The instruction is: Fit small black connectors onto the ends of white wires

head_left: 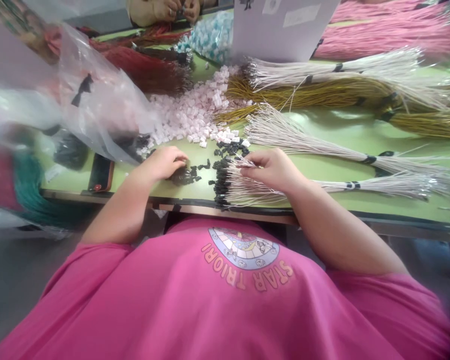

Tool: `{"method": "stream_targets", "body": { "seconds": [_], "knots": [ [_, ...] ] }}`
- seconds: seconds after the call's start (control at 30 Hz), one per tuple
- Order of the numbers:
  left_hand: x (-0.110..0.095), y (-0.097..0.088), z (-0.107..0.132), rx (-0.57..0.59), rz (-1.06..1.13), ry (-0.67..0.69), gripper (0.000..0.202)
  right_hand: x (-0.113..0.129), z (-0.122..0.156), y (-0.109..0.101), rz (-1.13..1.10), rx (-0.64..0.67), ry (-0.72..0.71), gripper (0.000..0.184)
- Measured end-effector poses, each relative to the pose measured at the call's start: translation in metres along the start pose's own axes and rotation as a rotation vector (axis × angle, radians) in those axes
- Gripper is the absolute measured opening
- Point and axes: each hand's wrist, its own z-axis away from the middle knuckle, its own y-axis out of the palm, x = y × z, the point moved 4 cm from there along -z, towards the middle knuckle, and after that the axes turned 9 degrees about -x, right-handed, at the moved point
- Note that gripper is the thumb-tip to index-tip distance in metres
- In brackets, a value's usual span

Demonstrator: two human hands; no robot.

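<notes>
My left hand is at the near edge of a small pile of black connector housings. Its fingers are bent and drawn together, and what they hold, if anything, is too small to make out. Between thumb and fingers, my right hand pinches the tips of a few white wires. Under it lies a bundle of white wires, with black connectors lined up on its left ends. More loose black housings lie just behind that bundle.
A heap of white connector housings spreads behind my hands. White wire bundles and yellow ones lie right, near a grey box. Left are a plastic bag and a dark phone-like object. Another person's hands show across the table.
</notes>
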Motion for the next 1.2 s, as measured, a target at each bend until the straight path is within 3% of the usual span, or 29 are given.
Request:
{"method": "stream_targets", "body": {
  "seconds": [0.2, 0.3, 0.4, 0.53, 0.63, 0.8, 1.2],
  "knots": [
    [0.004, 0.015, 0.001, -0.008, 0.050, -0.019, 0.014, -0.001, 0.000, 0.004, -0.078, 0.030, 0.032, 0.024],
    [-0.004, 0.010, 0.006, -0.155, 0.128, -0.077, 0.012, -0.001, -0.001, 0.005, -0.099, 0.059, 0.062, 0.023],
    [-0.030, 0.004, 0.014, -0.277, 0.357, -0.057, 0.015, 0.001, -0.001, 0.005, -0.057, 0.067, 0.080, 0.023],
    [-0.079, 0.011, 0.018, -0.153, 0.709, 0.052, 0.020, 0.003, -0.001, 0.004, -0.007, 0.039, 0.122, 0.021],
    [-0.099, 0.019, 0.013, -0.152, 0.837, 0.095, 0.015, 0.003, -0.001, 0.004, -0.034, 0.037, 0.131, 0.018],
    [-0.100, 0.029, 0.006, -0.192, 0.902, 0.042, 0.017, 0.003, -0.001, 0.005, -0.007, 0.050, 0.108, 0.018],
    [-0.095, 0.029, 0.007, -0.201, 0.893, 0.027, 0.017, 0.006, -0.001, 0.006, -0.021, 0.059, 0.112, 0.018]
  ]
}}
